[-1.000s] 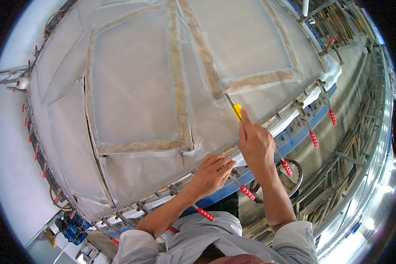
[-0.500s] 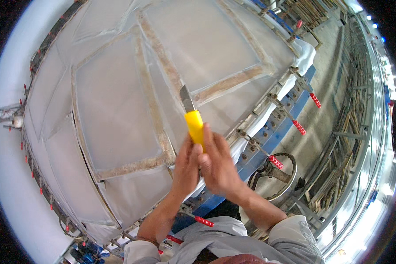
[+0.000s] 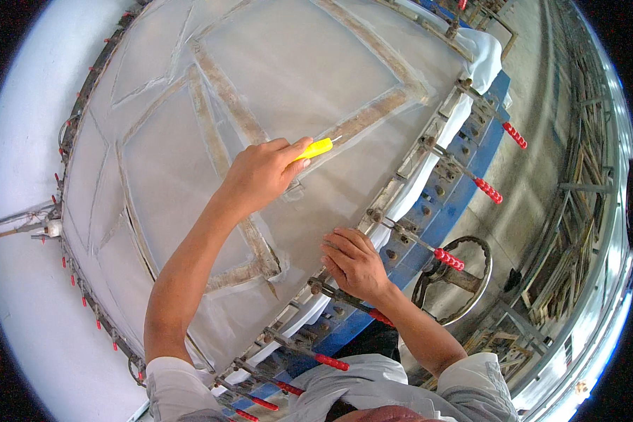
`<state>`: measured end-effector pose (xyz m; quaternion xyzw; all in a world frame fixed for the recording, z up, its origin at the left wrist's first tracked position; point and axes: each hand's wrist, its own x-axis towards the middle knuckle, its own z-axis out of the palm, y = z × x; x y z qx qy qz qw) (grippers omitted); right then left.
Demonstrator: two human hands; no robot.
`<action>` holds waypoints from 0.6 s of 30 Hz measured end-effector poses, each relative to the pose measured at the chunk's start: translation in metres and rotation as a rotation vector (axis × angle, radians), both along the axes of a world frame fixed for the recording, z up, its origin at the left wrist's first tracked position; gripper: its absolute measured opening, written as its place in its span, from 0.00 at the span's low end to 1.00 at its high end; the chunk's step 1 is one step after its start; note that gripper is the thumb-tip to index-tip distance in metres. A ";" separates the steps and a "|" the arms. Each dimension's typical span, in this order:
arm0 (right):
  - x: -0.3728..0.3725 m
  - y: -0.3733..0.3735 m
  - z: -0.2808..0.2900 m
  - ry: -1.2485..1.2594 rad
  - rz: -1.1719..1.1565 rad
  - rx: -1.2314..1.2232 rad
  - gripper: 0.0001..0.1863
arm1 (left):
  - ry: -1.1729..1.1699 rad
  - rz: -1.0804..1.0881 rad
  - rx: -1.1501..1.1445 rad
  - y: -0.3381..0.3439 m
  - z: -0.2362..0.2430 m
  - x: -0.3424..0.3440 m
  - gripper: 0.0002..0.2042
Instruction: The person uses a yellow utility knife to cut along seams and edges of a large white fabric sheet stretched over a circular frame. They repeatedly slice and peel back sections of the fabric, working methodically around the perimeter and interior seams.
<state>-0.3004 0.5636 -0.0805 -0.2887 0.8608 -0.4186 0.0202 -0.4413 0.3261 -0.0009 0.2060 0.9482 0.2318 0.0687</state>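
My left hand [image 3: 264, 172] is closed around the handle of a yellow-handled knife [image 3: 316, 148]. It is held over the taut whitish translucent sheet [image 3: 309, 77], with its thin blade pointing right beside a brownish strip [image 3: 376, 112]. My right hand [image 3: 355, 264] holds nothing. Its slightly bent fingers rest at the sheet's near edge, next to a clamp [image 3: 348, 295] that is partly hidden below the hand.
Clamps with red grips [image 3: 448, 259] line the near edge along a blue beam [image 3: 408, 239]. A handwheel [image 3: 471, 281] stands to the right. Beyond it are a metal rail [image 3: 587, 188] and piled thin strips [image 3: 563, 260]. More clamps run along the far left edge.
My hands were together at the knife; now they are apart. My left hand has carried the knife forward and tilted it right, while my right hand has let go and dropped to the sheet's edge.
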 end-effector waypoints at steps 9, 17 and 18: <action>-0.001 0.002 -0.010 0.000 -0.002 -0.068 0.11 | -0.021 -0.037 -0.072 0.016 -0.003 -0.013 0.19; 0.000 0.004 -0.014 0.017 0.000 -0.072 0.11 | -0.025 -0.037 -0.206 0.030 0.011 -0.014 0.17; 0.000 0.003 -0.015 0.020 0.014 -0.072 0.10 | -0.036 -0.035 -0.259 0.034 0.017 -0.015 0.17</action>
